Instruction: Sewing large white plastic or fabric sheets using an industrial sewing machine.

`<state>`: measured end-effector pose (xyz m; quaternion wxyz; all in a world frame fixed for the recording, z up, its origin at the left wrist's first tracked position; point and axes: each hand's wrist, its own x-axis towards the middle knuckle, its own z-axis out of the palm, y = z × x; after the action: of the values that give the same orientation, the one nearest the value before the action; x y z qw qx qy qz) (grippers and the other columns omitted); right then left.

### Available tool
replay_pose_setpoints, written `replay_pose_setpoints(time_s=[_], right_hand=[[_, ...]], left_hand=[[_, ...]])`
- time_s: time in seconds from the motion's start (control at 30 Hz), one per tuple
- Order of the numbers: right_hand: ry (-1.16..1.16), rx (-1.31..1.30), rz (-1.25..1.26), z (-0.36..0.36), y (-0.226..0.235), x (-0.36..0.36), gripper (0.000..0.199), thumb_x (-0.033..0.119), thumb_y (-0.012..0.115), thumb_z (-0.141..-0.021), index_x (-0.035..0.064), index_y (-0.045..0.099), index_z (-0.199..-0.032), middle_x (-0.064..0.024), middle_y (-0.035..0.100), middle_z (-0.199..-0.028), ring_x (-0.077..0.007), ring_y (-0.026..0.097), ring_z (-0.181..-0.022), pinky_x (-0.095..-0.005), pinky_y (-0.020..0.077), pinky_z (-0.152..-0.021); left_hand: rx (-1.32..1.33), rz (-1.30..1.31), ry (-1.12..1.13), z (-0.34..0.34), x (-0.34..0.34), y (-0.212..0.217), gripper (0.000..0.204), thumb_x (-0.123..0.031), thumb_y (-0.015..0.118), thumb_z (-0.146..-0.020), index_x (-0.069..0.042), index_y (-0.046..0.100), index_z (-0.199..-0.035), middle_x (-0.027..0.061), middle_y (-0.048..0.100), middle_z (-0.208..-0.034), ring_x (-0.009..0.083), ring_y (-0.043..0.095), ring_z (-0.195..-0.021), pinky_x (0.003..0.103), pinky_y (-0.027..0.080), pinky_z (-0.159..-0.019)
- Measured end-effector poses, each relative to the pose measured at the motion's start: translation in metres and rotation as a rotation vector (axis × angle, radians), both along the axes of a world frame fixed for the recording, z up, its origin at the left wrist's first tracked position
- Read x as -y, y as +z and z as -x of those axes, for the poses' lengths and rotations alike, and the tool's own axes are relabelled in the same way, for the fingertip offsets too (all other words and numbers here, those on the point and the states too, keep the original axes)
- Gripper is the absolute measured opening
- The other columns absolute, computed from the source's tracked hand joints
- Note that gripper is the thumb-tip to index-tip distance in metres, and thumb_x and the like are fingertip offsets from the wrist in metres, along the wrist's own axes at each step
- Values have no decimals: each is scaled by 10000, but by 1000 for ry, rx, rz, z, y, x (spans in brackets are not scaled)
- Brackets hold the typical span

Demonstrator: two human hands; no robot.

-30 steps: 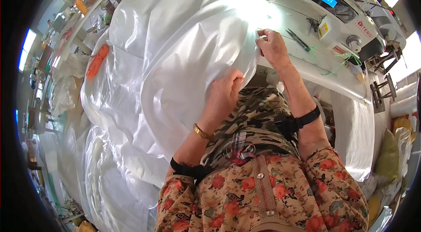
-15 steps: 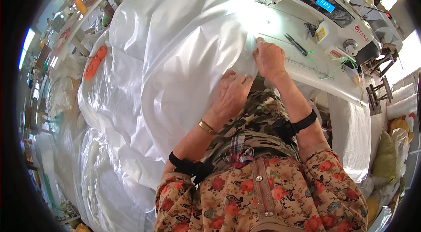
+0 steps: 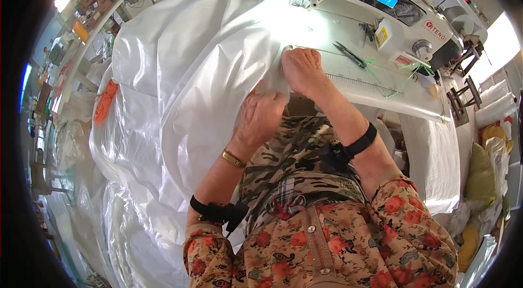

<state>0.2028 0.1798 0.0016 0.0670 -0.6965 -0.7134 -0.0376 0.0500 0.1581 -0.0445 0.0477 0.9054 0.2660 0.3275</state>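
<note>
A large glossy white plastic sheet [image 3: 201, 86] lies in loose folds from the sewing machine [image 3: 376, 7] down to my left. My left hand [image 3: 261, 116] is closed on the sheet's near edge, its fingers curled under and partly hidden. Farther forward and to the right, my right hand [image 3: 304, 70] pinches the same edge in a curled grip at the front of the machine bed [image 3: 348, 67]. A bright lamp washes out the area under the needle, so the sheet's end there cannot be made out. The hands are a short distance apart.
Right of my right hand, dark thread snips [image 3: 350, 55] rest on the bed near green threads [image 3: 384, 82]. An orange bundle [image 3: 105, 101] lies by the sheet's left side. White material [image 3: 433, 162] hangs below the bed at right. A wooden stool [image 3: 463, 94] stands beyond.
The view has shifted, so most things sit farther left. Against the machine, both hands have drawn slightly toward me with the sheet's edge, and my right fingers are more curled.
</note>
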Motion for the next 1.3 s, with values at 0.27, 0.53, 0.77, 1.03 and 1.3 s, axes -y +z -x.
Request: replay_pose_setpoints(time_s=[0.27, 0.53, 0.77, 1.03, 1.3], right_hand=[[37, 6, -170, -24, -16, -48, 123, 10, 606, -691, 32, 681, -787, -176, 682, -810, -320, 684, -795, -390, 529, -662], [-90, -130, -140, -36, -23, -69, 139, 106, 542, -784, 7, 636, -813, -236, 653, -790, -386, 655, -773, -477, 495, -740], [-158, -294, -323, -26, -33, -40, 138, 163, 581, -814, 42, 644, -836, -182, 657, -802, -362, 638, -818, -518, 381, -855], [-161, -206, -320, -34, -34, -32, 244, 314, 625, -847, 96, 688, -935, -127, 579, -1072, -254, 524, -1061, -480, 373, -881], [22, -98, -293, -51, -37, -40, 279, 279, 549, -896, 55, 669, -1012, -138, 590, -1123, -299, 520, -1093, -455, 411, -890]], left_hand=[[-142, -73, 104, -25, -34, 13, 95, -45, 524, -792, -16, 565, -711, 185, 598, -706, 372, 609, -672, 459, 458, -926], [-116, 60, 197, -35, -42, 14, 109, -58, 536, -791, -11, 587, -708, 197, 603, -714, 388, 611, -739, 458, 475, -830], [-34, 63, 188, -29, -37, 9, 94, -71, 562, -793, 0, 593, -739, 189, 614, -745, 371, 610, -797, 451, 477, -804], [-129, 240, 161, -29, -38, 14, 162, -88, 464, -882, -8, 570, -789, 202, 612, -828, 384, 588, -862, 468, 456, -835], [-84, 119, 116, -36, -60, -7, 61, -104, 484, -887, -54, 517, -891, 166, 553, -889, 357, 542, -904, 461, 429, -842]])
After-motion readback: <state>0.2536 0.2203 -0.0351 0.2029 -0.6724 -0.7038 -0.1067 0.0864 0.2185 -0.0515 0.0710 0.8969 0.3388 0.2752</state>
